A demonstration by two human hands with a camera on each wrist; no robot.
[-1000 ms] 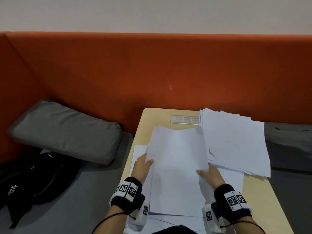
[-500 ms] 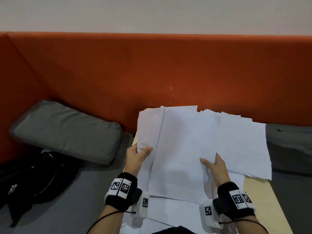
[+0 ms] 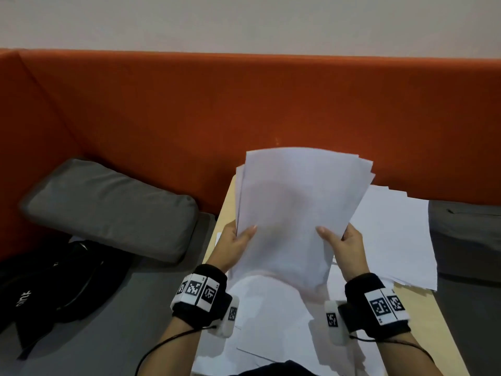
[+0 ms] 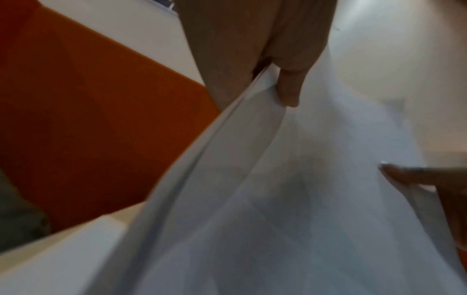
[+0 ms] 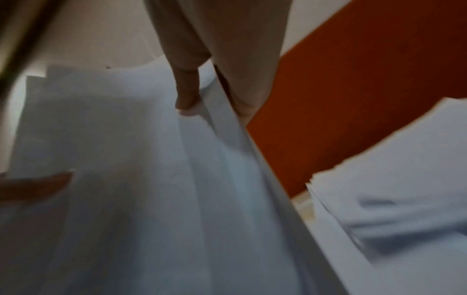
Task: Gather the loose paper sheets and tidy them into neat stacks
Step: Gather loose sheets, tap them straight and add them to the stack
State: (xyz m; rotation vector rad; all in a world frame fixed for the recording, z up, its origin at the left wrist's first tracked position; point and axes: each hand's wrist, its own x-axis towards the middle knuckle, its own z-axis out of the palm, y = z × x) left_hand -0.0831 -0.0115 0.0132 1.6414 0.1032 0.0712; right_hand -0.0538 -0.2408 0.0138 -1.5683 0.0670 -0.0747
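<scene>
Both hands pinch one sheaf of sheets (image 3: 295, 213) upright above the table (image 3: 225, 210): left hand (image 3: 235, 244) on its left edge, right hand (image 3: 349, 246) opposite. Beside it lies a loose stack (image 3: 395, 237); more sheets (image 3: 271, 321) lie underneath.

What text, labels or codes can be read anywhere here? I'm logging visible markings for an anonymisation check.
Black bag: white lettering near its left edge, seen sideways and too blurred to read.
Left wristband: square black-and-white marker codes; tiny letters beside them, too small to read.
Right wristband: the same kind of marker codes, tiny print unreadable.
Held paper sheets: no print visible.
</scene>
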